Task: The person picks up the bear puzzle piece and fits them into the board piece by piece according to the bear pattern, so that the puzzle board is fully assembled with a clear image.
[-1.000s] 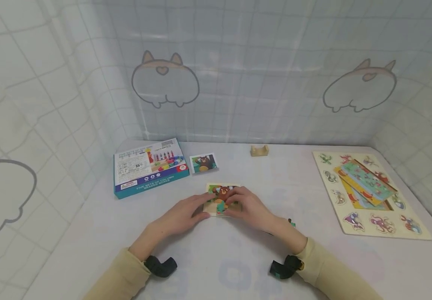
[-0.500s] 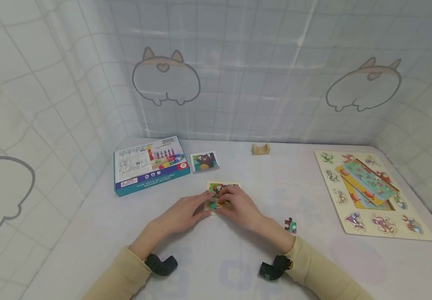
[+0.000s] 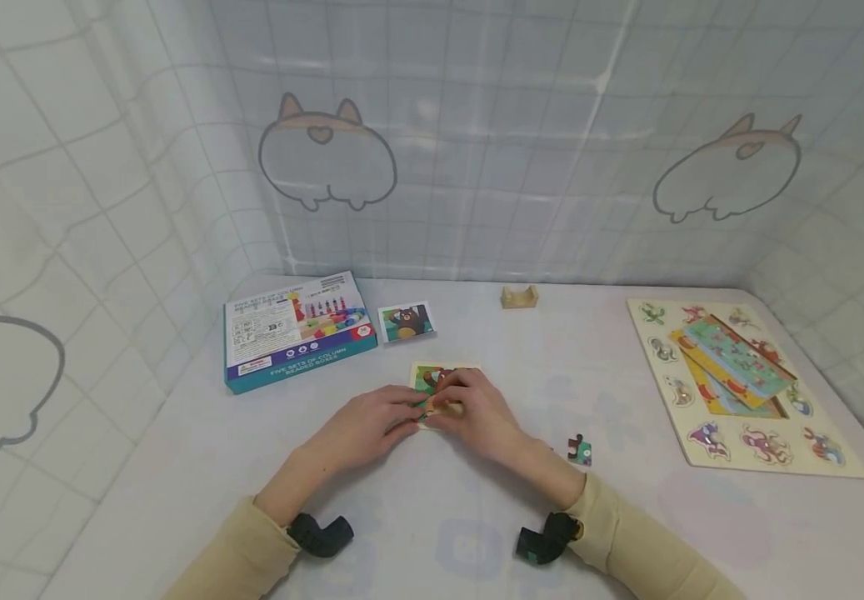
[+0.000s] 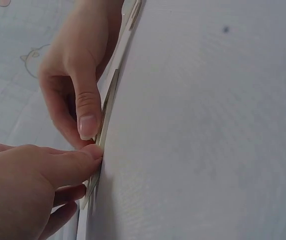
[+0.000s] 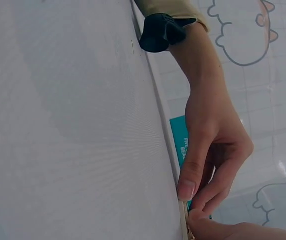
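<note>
A small wooden jigsaw board (image 3: 424, 375) with a bear picture lies flat on the table between both hands. My left hand (image 3: 367, 427) holds its left side, the thumb at the near edge; that thumb also shows on the thin board (image 4: 111, 92) in the left wrist view. My right hand (image 3: 480, 414) reaches over the board's right side, thumb and fingertips pinching an orange-brown puzzle piece (image 3: 433, 406) low on the picture. Fingers hide much of the board. A loose green and brown puzzle piece (image 3: 580, 451) lies right of my right wrist.
A bear picture card (image 3: 407, 322) lies behind the board, beside a teal and white bead-toy box (image 3: 300, 333). A small wooden holder (image 3: 519, 297) stands at the back. At right, a wooden animal peg board (image 3: 682, 433) carries colourful cards (image 3: 739, 358).
My right hand has shifted slightly left over the board, and the teal-green piece has moved left with it. The loose piece by my right wrist has come into fuller view. My left hand stays put.
</note>
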